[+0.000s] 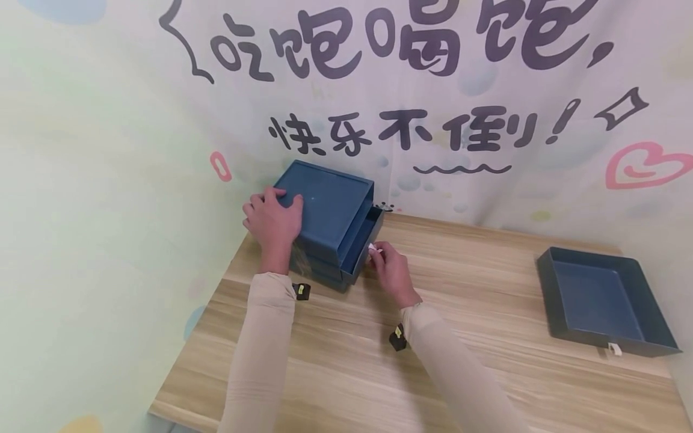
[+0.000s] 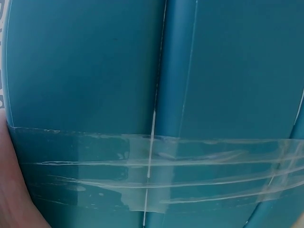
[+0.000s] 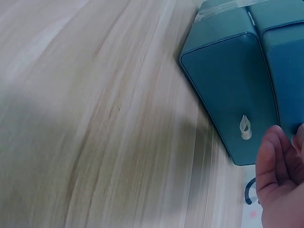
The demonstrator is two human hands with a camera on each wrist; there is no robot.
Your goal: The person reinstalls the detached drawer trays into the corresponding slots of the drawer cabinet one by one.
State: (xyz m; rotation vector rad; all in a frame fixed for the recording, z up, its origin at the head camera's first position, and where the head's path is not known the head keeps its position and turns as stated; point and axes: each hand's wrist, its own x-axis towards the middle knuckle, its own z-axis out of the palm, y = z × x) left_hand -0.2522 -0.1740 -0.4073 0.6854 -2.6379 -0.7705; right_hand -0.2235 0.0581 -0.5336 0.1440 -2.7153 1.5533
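Observation:
A dark blue drawer cabinet (image 1: pixel 325 204) of stacked units stands against the back wall. Clear tape (image 2: pixel 95 166) runs across its side in the left wrist view. My left hand (image 1: pixel 274 219) rests on the cabinet's top near its left edge, fingers spread. On the right side, one drawer (image 1: pixel 364 243) is pulled partly out. My right hand (image 1: pixel 392 270) pinches a white pull tab (image 1: pixel 372 248) on that drawer's front; in the right wrist view the fingers hide this tab. Below it is a shut drawer (image 3: pixel 223 95) with a pale loop tab (image 3: pixel 245 127).
A separate blue drawer (image 1: pixel 601 300) lies on the wooden table (image 1: pixel 460 300) at the right, its white tab (image 1: pixel 615 349) facing the front. A printed wall cloth (image 1: pixel 390 72) hangs behind the table, and another wall (image 1: pixel 108 210) bounds the left.

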